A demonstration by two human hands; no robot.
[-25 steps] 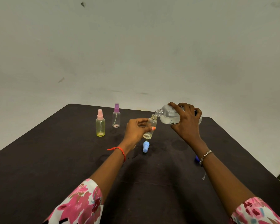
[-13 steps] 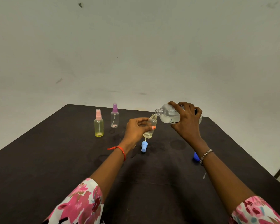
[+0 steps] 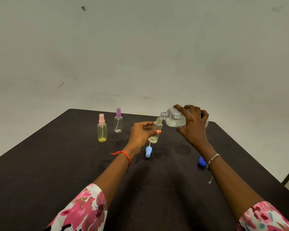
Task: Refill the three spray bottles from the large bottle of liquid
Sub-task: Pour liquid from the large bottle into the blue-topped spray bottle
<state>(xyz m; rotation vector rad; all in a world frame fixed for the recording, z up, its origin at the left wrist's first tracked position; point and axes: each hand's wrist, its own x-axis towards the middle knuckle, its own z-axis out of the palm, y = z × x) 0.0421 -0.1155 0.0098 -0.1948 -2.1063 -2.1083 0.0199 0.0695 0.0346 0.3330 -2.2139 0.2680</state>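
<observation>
My left hand (image 3: 141, 133) grips a small uncapped spray bottle (image 3: 155, 130), held a little above the dark table with a bit of liquid at its bottom. My right hand (image 3: 193, 125) holds the large clear bottle (image 3: 173, 118) tipped on its side, its open neck right at the small bottle's mouth. The small bottle's light blue spray head (image 3: 148, 151) lies on the table just below it. At the back left stand a yellow-tinted bottle with a pink spray head (image 3: 102, 129) and a clear bottle with a purple spray head (image 3: 118, 121).
A dark blue cap (image 3: 201, 162) lies on the dark table (image 3: 57, 164) beside my right wrist. A pale wall rises behind the table's far edge. The table's right edge runs diagonally, with floor showing at the lower right.
Both hands hold nearly the same pose; the large bottle stays tipped at the small bottle's mouth. The view has shifted slightly.
</observation>
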